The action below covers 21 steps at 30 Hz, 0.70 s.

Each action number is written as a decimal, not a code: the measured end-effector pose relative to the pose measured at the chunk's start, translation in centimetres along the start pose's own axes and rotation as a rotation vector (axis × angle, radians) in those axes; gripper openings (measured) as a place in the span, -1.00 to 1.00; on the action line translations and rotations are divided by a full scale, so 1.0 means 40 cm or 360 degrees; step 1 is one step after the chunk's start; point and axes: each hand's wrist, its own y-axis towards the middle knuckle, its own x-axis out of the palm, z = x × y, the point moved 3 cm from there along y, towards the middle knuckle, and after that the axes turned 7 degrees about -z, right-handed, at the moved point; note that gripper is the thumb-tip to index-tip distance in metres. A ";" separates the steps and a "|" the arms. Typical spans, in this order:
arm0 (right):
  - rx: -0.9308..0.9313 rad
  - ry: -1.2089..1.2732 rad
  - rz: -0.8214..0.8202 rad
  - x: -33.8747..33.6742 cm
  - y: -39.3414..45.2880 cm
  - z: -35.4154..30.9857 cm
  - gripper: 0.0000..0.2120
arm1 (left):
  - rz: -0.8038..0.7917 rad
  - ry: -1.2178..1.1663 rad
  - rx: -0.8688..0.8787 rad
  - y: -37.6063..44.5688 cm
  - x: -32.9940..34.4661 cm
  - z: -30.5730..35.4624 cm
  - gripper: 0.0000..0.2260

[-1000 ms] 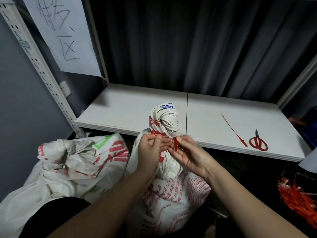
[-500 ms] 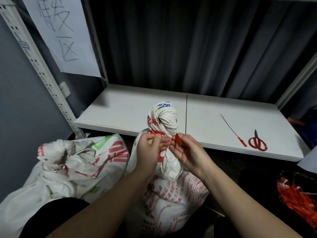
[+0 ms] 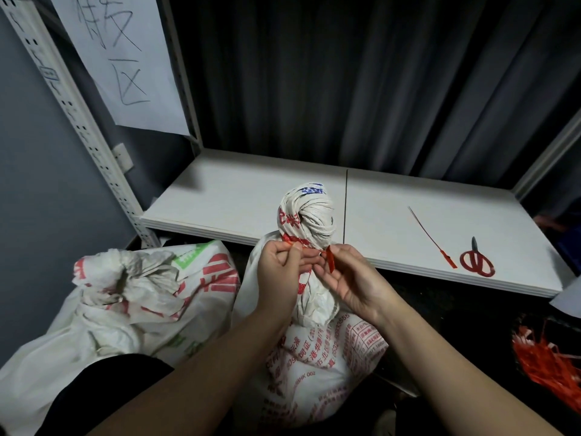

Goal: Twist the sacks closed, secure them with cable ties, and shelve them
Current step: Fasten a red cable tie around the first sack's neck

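Note:
A white woven sack [image 3: 317,363] with red print stands in front of me, its neck twisted into a tight knob [image 3: 306,215]. A red cable tie [image 3: 329,259] wraps the neck just below the knob. My left hand [image 3: 278,272] pinches one end of the tie at the neck's left side. My right hand [image 3: 352,278] pinches the tie's flat red end on the right. The two hands nearly touch. A second white sack [image 3: 132,297] lies at the left with a loosely bunched mouth.
A white shelf board [image 3: 245,196] runs behind the sack, with a spare red cable tie [image 3: 432,239] and red-handled scissors [image 3: 476,259] at its right. A heap of red ties [image 3: 550,360] lies low right. A perforated rack post [image 3: 78,121] stands at left.
My right hand has turned the tie's red end slightly and shifted it a little toward the left hand. Both hands stay at the sack's neck.

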 end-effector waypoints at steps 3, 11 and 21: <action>-0.0030 -0.0061 -0.0002 0.000 -0.001 -0.001 -0.94 | 0.0000 -0.0024 -0.0007 -0.001 0.003 0.002 -0.96; -0.0051 -0.0065 0.0006 0.002 0.000 0.002 -0.94 | -0.0001 -0.0068 -0.0051 -0.003 0.000 0.007 -0.94; -0.0069 -0.0085 -0.0013 0.003 0.000 0.005 -0.97 | 0.0021 -0.0105 -0.0071 -0.003 -0.001 0.001 -0.87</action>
